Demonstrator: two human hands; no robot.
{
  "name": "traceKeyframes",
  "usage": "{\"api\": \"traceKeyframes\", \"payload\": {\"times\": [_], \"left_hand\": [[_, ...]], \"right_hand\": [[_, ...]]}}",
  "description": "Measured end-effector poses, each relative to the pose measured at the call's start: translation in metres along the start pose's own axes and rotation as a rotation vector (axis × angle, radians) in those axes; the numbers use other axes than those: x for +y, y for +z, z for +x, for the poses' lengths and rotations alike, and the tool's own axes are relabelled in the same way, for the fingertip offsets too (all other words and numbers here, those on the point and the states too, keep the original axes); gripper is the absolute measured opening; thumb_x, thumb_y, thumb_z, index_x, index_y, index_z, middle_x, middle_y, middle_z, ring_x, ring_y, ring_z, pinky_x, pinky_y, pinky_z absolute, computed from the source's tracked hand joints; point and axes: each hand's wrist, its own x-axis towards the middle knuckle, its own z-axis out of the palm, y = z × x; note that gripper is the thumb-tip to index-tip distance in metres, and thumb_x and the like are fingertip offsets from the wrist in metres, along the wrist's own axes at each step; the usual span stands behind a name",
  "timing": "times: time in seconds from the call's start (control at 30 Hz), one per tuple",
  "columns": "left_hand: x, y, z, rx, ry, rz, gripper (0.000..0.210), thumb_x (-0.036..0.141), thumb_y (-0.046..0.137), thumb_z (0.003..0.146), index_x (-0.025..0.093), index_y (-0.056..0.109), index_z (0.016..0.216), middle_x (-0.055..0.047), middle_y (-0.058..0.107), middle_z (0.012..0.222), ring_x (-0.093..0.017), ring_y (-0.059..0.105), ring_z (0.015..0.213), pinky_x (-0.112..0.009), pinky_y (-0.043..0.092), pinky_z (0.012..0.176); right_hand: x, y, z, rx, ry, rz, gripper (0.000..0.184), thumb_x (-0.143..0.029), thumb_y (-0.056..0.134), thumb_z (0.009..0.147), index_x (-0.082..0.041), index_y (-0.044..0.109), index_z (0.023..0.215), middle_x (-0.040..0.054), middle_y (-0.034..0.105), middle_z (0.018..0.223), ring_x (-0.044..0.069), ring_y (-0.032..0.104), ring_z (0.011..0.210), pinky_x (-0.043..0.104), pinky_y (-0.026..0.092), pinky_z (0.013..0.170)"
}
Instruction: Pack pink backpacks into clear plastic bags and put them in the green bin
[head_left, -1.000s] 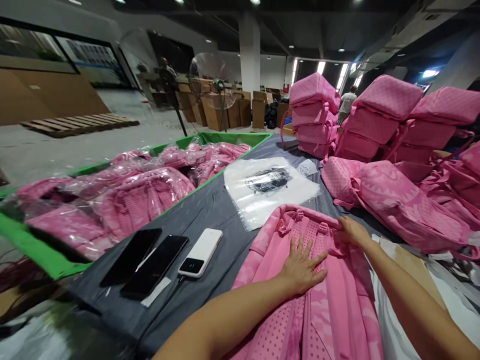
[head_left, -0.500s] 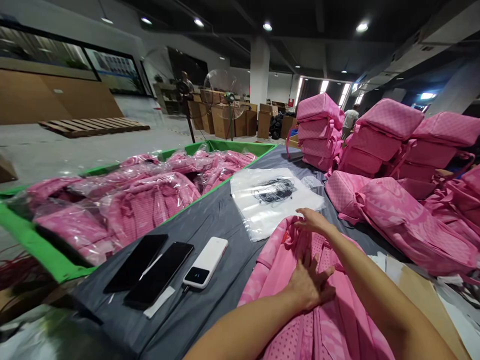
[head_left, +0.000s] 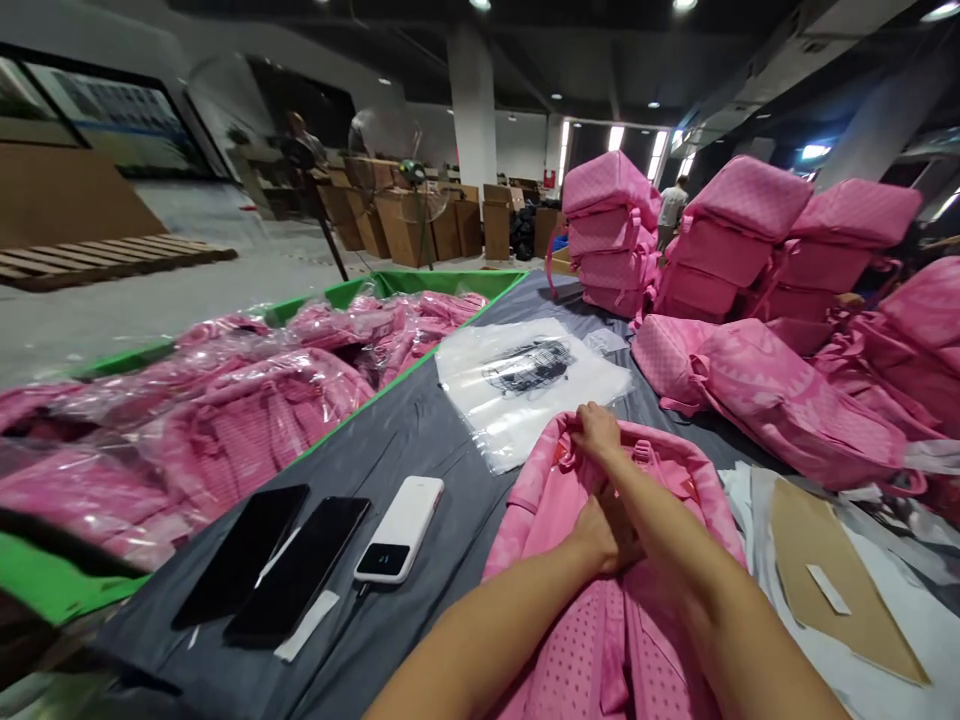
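Note:
A pink backpack (head_left: pixel 551 600) with dotted mesh shoulder straps lies in front of me, strap side up. My right hand (head_left: pixel 598 432) is closed at its top edge, around the small top loop. Lower down, my left hand (head_left: pixel 606 528) is curled in at the upper ends of the shoulder straps, closed on them; most of its fingers are hidden by my right forearm. Just beyond the backpack's top lies a stack of clear plastic bags (head_left: pixel 480 400) with dark print.
Left of the table (head_left: pixel 405 455), a green-edged bin (head_left: pixel 517 285) holds several plastic-wrapped pink backpacks. Two black phones (head_left: pixel 296 570) and a white power bank (head_left: pixel 401 530) lie at left. Stacked pink backpacks (head_left: pixel 731 250) stand behind right, cardboard (head_left: pixel 832 570) nearer. A person (head_left: pixel 670 210) is far back.
My left hand has gone from spread flat on the backpack to curled at its straps. My right hand has closed on the top edge. The view has swung right.

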Motion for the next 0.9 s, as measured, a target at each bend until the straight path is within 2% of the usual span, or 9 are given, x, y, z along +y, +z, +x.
{"api": "traceKeyframes", "payload": {"times": [0.13,0.27,0.37,0.47,0.57,0.67,0.73,0.77,0.9], "left_hand": [[-0.001,0.010,0.000,0.139,-0.209,-0.083,0.050,0.033,0.049,0.097,0.017,0.054,0.144,-0.014,0.062,0.144,-0.034,0.051,0.137,-0.052,0.033,0.121],[-0.010,0.021,-0.001,0.242,-0.309,-0.169,0.043,0.025,0.044,0.098,0.011,0.055,0.137,-0.020,0.064,0.134,-0.033,0.056,0.128,-0.053,0.041,0.115],[-0.019,0.020,0.005,0.309,-0.365,-0.212,0.041,0.020,0.034,0.101,0.011,0.051,0.137,-0.021,0.063,0.131,-0.031,0.055,0.127,-0.058,0.041,0.113],[-0.019,0.006,0.004,0.315,-0.348,-0.262,0.040,0.015,0.030,0.100,0.013,0.054,0.131,-0.018,0.065,0.124,-0.029,0.058,0.122,-0.054,0.045,0.110],[0.000,-0.023,-0.018,0.265,-0.246,-0.312,0.033,0.017,0.035,0.100,0.017,0.061,0.119,-0.011,0.068,0.117,-0.024,0.060,0.116,-0.045,0.048,0.106],[0.034,-0.053,-0.056,-0.007,0.152,-0.417,0.020,0.030,0.048,0.100,0.022,0.066,0.101,-0.004,0.071,0.103,-0.020,0.064,0.100,-0.034,0.051,0.094],[0.053,-0.062,-0.079,-0.231,0.460,-0.391,0.023,0.041,0.055,0.098,0.021,0.065,0.089,-0.004,0.069,0.092,-0.021,0.062,0.090,-0.033,0.051,0.085],[0.058,-0.063,-0.087,-0.298,0.538,-0.340,0.025,0.042,0.056,0.097,0.021,0.063,0.086,-0.005,0.068,0.089,-0.022,0.060,0.086,-0.034,0.050,0.083],[0.058,-0.043,-0.100,-0.322,0.428,-0.146,0.019,0.023,0.049,0.097,0.020,0.060,0.082,-0.007,0.064,0.083,-0.021,0.056,0.081,-0.034,0.047,0.083]], "right_hand": [[0.016,-0.003,-0.096,0.123,-0.128,0.095,0.052,-0.027,0.053,0.098,-0.019,0.046,0.149,0.0168,0.048,0.153,0.028,0.044,0.143,0.048,0.040,0.115],[0.028,-0.021,-0.212,0.258,-0.325,0.258,0.042,-0.027,0.041,0.103,-0.023,0.051,0.144,0.0135,0.060,0.139,0.026,0.054,0.130,0.050,0.046,0.110],[0.016,-0.014,-0.256,0.196,-0.340,0.154,0.037,-0.029,0.046,0.101,-0.020,0.059,0.134,0.0138,0.065,0.132,0.028,0.056,0.126,0.051,0.042,0.112],[0.004,0.020,-0.251,0.140,-0.232,0.065,0.038,-0.026,0.048,0.100,-0.013,0.062,0.132,0.0177,0.064,0.134,0.030,0.055,0.128,0.051,0.039,0.113],[0.003,0.057,-0.234,0.147,-0.137,0.035,0.042,-0.025,0.049,0.099,-0.010,0.060,0.137,0.0202,0.061,0.141,0.031,0.052,0.132,0.051,0.036,0.115],[0.006,0.075,-0.227,0.149,-0.138,0.085,0.042,-0.025,0.053,0.097,-0.016,0.061,0.138,0.0157,0.062,0.142,0.030,0.052,0.132,0.050,0.035,0.116],[0.007,0.078,-0.227,0.149,-0.124,0.120,0.044,-0.026,0.052,0.098,-0.017,0.058,0.141,0.0144,0.061,0.144,0.028,0.051,0.133,0.048,0.036,0.116],[0.008,0.078,-0.227,0.155,-0.103,0.145,0.044,-0.026,0.049,0.099,-0.017,0.057,0.142,0.0148,0.060,0.145,0.028,0.051,0.134,0.048,0.037,0.116],[0.010,0.072,-0.221,0.246,0.091,0.392,0.041,-0.026,0.037,0.103,-0.017,0.059,0.136,0.0143,0.065,0.135,0.026,0.056,0.127,0.045,0.040,0.113]]}}
